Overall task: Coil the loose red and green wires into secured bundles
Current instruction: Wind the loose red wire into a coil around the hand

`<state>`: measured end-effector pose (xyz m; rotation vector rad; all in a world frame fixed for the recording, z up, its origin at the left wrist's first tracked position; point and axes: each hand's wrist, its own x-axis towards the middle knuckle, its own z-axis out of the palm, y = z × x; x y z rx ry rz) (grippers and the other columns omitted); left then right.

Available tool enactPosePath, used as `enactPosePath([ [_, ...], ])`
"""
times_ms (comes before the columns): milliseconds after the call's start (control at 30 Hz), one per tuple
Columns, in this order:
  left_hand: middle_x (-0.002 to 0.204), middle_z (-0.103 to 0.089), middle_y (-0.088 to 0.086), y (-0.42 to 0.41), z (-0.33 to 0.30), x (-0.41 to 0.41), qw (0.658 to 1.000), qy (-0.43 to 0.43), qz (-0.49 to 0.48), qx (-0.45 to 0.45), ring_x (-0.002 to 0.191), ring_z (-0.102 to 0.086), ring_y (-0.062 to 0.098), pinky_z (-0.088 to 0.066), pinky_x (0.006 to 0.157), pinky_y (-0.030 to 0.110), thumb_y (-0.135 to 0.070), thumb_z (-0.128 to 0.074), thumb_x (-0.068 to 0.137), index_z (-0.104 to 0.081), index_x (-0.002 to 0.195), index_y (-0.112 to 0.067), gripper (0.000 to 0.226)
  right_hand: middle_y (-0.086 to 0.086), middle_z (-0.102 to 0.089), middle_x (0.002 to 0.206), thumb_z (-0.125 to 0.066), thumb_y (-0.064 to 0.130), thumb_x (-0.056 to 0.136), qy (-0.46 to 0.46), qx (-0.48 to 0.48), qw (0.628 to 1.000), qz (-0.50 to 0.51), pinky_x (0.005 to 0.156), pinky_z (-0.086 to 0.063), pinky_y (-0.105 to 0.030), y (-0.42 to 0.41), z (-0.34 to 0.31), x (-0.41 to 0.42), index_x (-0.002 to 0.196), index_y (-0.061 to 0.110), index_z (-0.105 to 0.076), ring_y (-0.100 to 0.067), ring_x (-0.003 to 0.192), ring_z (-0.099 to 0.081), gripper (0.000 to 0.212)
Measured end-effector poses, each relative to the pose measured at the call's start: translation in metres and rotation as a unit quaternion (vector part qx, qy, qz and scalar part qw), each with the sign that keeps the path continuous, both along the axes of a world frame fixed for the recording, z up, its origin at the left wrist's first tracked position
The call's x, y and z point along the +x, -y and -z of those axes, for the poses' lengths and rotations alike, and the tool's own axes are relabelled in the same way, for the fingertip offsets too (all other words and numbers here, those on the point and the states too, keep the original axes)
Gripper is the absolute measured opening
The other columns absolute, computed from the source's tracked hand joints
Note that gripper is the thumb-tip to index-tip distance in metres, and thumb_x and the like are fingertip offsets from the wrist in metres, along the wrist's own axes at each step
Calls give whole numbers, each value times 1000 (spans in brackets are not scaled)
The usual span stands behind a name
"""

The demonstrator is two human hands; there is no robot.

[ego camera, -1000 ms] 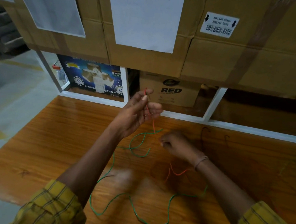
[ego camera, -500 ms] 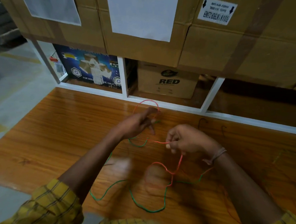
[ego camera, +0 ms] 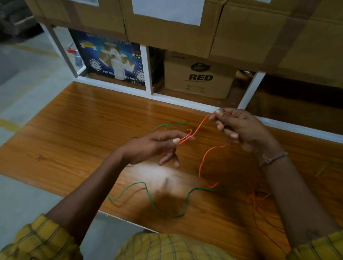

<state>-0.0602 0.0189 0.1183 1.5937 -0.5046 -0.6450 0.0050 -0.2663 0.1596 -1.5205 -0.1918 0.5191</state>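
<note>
Left hand (ego camera: 153,146) pinching a small loop of the red wire (ego camera: 201,126) between thumb and fingers, held up off the wooden bench (ego camera: 76,123). Green wire (ego camera: 150,193) just squiggling loose across the bench underneath. Red wire running up and across to the right hand (ego camera: 241,129), gripped there at the fingertips, rest of it drooping down toward the bench. Hands apart, wire stretched between.

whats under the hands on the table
Under the left hand and right hand, the green wire snakes across the wooden table; slack red wire hangs toward it. The right forearm covers more wire.
</note>
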Motion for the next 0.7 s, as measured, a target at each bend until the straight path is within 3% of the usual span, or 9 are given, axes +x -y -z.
enactPosePath([
  [100,53,-32,3,8,-9,-12,992,-71,32,-96,57,-45,39,-49,101,60,-15,-31,117,-45,157,-6,43,-1,-49,67,-57,25,108,34,-20,998,51,39,-19,-19,-2,12,3,100,5,-70,-5,41,-31,25],
  [200,51,-28,5,18,-17,-24,973,-137,44,-179,70,-59,35,-23,112,84,-20,-29,115,-35,164,-11,50,0,-45,65,-63,25,105,54,-43,993,94,40,-19,-19,-7,21,0,95,7,-70,-6,44,-28,21],
  [267,51,-28,3,25,-21,-31,948,-171,30,-268,71,-62,26,-12,111,90,-21,-27,113,-25,168,-13,55,0,-44,66,-66,26,103,47,-58,993,93,39,-20,-18,-10,29,-5,97,9,-67,-5,43,-29,18],
  [367,52,-29,-1,29,-27,-35,909,-177,-7,-377,75,-63,20,-8,111,90,-24,-27,112,-17,171,-20,60,1,-45,65,-64,32,103,10,-76,995,60,39,-21,-18,-17,45,-19,97,9,-68,-4,41,-29,24],
  [433,52,-33,-3,30,-28,-32,896,-155,-38,-414,82,-68,20,-10,112,88,-27,-23,113,-18,171,-22,58,0,-46,62,-59,33,106,-2,-80,997,22,39,-20,-19,-20,56,-29,96,5,-71,-5,41,-30,32],
  [533,53,-47,-5,31,-21,-25,900,-110,-110,-408,101,-77,25,-28,111,81,-31,-22,116,-22,170,-24,55,1,-50,62,-53,33,110,24,-110,992,-55,38,-21,-20,-25,67,-43,104,-1,-73,-5,39,-32,40],
  [600,56,-52,-6,31,-14,-22,900,-87,-158,-397,108,-77,29,-23,112,85,-31,-18,118,-25,169,-25,52,1,-53,63,-49,32,112,33,-140,986,-88,37,-25,-19,-29,70,-53,108,2,-72,-7,39,-36,38],
  [700,58,-51,-5,28,-8,-14,903,-61,-225,-362,114,-75,33,-36,108,80,-32,-21,118,-24,168,-27,51,-2,-57,60,-47,30,113,9,-166,979,-122,35,-29,-19,-35,71,-64,102,6,-68,-9,36,-36,33],
])
